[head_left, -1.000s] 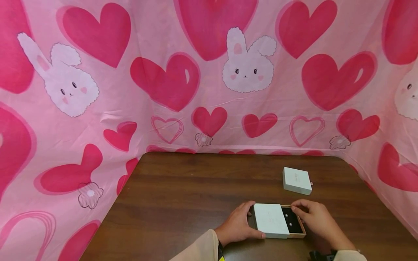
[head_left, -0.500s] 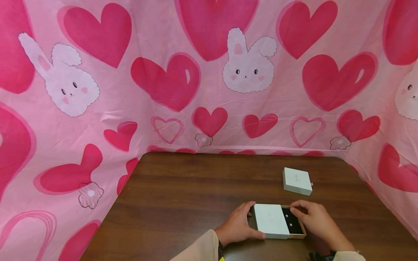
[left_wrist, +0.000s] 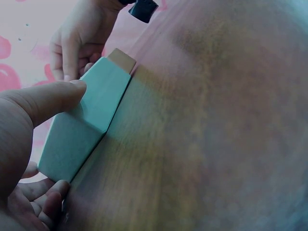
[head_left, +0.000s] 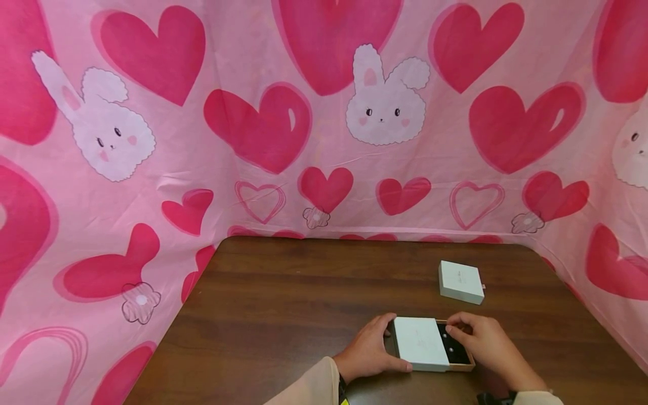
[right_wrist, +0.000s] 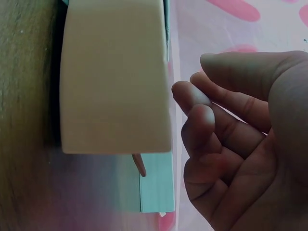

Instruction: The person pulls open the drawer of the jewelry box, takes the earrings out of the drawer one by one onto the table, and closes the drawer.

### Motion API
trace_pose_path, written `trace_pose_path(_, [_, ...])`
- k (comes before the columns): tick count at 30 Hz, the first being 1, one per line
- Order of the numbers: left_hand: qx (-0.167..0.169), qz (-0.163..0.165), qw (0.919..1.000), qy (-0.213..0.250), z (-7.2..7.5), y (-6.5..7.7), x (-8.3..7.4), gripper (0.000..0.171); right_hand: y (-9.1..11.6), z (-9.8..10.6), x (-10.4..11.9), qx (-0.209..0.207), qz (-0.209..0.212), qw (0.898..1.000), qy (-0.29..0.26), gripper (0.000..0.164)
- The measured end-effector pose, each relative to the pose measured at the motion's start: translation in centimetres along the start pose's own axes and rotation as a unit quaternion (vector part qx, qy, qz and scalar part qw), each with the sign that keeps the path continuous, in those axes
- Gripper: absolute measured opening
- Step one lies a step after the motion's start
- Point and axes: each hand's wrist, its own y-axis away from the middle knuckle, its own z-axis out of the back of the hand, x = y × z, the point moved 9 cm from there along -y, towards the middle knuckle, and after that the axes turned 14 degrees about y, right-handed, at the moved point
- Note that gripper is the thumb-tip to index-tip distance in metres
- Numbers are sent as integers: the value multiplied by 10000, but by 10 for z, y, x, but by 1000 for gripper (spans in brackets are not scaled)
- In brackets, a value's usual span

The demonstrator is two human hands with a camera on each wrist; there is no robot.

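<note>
On the table, a white jewelry box [head_left: 421, 342] lies with its drawer [head_left: 458, 367] slid partly out to the right. Two small pearl-like studs [head_left: 451, 350] sit on the drawer's black lining. My left hand [head_left: 368, 347] grips the sleeve from its left end, thumb at the near side, fingers at the far side; the left wrist view shows the thumb [left_wrist: 53, 98] lying on the box. Over the drawer's far right part is my right hand [head_left: 481, 336], fingers bent. In the right wrist view, thumb [right_wrist: 240, 72] and fingertips stand apart beside the drawer front [right_wrist: 115, 82], with nothing visible between them.
A second, smaller white box [head_left: 460, 281] stands behind the drawer, with a small tab at its right side. The brown wooden table [head_left: 293, 292] meets a pink heart-and-rabbit cloth [head_left: 324, 146] at the back and sides. A ribbon pull [right_wrist: 139, 164] hangs at the drawer front.
My right hand has shifted slightly left, its fingertips moving from the drawer's far right corner in over the black lining. The left hand and both boxes have stayed put.
</note>
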Motion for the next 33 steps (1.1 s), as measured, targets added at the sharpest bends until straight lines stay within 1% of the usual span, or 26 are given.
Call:
trace_pose_path(12, [41,-5,10000,5,0,-1,3,94,-2,-5,2,146,-17,9999,22,16])
trace_pose_path(27, [8,26,10000,-42,0,-1,2,95,-3,-9,8,206,155,9996,129,15])
trace_pose_path(33, [14,59,10000,-23,0,-1,1,94,-4,-11,11,169,248,9993,206,13])
